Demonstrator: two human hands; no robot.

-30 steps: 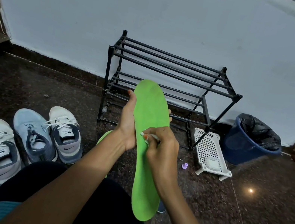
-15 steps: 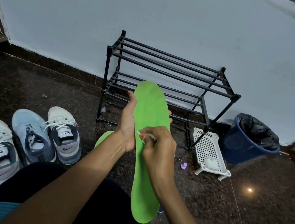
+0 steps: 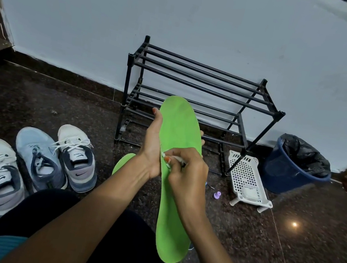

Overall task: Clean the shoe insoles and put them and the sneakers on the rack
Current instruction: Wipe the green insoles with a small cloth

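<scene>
Cleaning is the step in hand: I hold the green insole upright before me, toe end up, above my lap and the dark floor, with the rack behind it against the wall. My left hand grips it by the waist from the left edge, thumb on the near side and fingertips showing past the far edge, so those fingers are curled round it. My right hand is closed tight, its fingers bunched and pinching a small white wiper against the insole's face near the left edge; whether it is cloth, swab or brush I cannot tell. A second insole lies on the floor, half hidden behind my left wrist, and the sneakers stand in a row at my left, none on the rack yet. I judge the task is in its early part. The next move calls for running the wiper down toward the heel with steady pressure, while my left hand braces the back, since so thin a piece would likely bend away.
</scene>
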